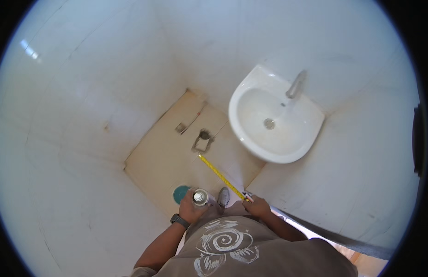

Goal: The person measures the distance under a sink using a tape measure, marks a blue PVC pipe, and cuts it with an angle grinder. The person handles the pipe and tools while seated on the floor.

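My left hand [191, 208], with a dark watch on its wrist, is wrapped round a spray can [200, 197] with a round top and a white nozzle. In my right hand [257, 206] is a tape measure [247, 197], its case mostly covered by my fingers. The yellow tape blade [221, 176] runs out from it, slanting up and left over the floor. Its far end is close to a rough-edged floor opening [203, 135] with a pale square piece in it. A round teal thing [180, 194] lies just beyond my left hand, partly hidden by it.
A white washbasin [251, 138] with a metal tap [296, 84] is fixed to the wall at right. On the tan tiled floor [154, 152], a small grate-like square [180, 128] lies near a thin stick [195, 116]. My shoe [223, 196] shows between my hands. Pale walls close in around.
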{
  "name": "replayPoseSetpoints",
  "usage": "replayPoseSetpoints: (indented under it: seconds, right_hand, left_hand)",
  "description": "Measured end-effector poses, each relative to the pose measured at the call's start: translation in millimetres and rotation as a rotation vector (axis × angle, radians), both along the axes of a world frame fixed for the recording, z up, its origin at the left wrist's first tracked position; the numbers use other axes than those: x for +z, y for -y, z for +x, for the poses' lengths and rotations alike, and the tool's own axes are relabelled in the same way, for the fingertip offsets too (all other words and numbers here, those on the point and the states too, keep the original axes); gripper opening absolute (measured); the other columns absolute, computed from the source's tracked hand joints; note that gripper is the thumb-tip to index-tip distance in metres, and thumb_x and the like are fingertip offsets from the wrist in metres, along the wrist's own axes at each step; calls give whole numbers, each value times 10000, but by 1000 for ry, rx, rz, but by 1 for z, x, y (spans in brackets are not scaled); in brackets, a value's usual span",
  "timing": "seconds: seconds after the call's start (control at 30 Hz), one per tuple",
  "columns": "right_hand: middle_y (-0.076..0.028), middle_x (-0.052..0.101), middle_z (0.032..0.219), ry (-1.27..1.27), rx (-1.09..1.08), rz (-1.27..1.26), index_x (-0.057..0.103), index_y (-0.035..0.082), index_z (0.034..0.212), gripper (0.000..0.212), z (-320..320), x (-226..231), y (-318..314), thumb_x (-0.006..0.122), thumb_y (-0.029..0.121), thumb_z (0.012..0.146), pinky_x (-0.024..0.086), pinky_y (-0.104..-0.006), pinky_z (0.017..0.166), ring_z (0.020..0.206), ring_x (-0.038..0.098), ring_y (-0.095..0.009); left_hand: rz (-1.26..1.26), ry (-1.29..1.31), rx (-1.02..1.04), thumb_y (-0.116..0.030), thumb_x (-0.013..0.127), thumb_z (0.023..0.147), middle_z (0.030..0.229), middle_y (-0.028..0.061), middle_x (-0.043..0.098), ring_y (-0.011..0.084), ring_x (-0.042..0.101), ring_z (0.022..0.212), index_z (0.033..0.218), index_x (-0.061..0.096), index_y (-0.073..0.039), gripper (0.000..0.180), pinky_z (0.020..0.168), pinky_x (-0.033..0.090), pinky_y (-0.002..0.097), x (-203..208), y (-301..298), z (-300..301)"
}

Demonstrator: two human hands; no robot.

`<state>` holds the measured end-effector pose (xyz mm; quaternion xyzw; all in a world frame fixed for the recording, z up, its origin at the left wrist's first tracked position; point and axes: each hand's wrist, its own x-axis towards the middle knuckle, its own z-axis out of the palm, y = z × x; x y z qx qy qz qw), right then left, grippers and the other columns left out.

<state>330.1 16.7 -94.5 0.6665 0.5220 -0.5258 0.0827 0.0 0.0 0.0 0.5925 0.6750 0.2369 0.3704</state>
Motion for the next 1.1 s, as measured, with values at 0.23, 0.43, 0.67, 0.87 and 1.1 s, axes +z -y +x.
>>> replayPoseSetpoints:
  seconds: [0.23,0.43,0.67,0.87,1.1]
  right_hand:
    - [-266,750,1200,99,-215,-109,722,37,1233,754,-2,31,2,602,706,909,544,-530,992,1129,722,-442]
    - [-206,752,1280,214,-556,-371,692,106,1380,788,-30,21,-3,626,719,889,545,-487,1029,1212,714,-386]
    - [-196,757,1267,280,-702,-538,754,58,1267,743,-69,0,-25,613,694,910,551,-474,1035,1219,715,-354]
    - [-165,730,1357,329,-805,-566,750,83,1318,677,-74,-73,-13,601,626,943,537,-436,1068,1267,700,-319]
    - [-249,706,1349,294,-1004,-371,727,62,1335,727,-62,-209,42,519,669,994,513,-475,1102,1274,679,-385]
  left_hand:
    - [-237,-138,-591,-419,943,702,1169,238,734,432,714,1092,1287,646,-54,750,939,583,502,-6,-141,47]
    - [-224,-117,-1036,-415,921,672,1152,228,728,429,699,1105,1243,678,-78,706,931,571,531,-63,-223,73]
    - [-317,-145,-1357,-285,830,794,1174,207,714,430,711,1060,1241,586,-52,560,940,569,523,-159,-268,55]
    - [-199,-177,-1465,-242,858,779,1195,235,682,455,684,1106,1238,551,-47,585,956,560,529,-254,-255,65]
    - [-218,-472,-1656,-250,825,767,1311,251,637,452,684,1143,1290,515,-41,642,984,564,529,-383,-240,134]
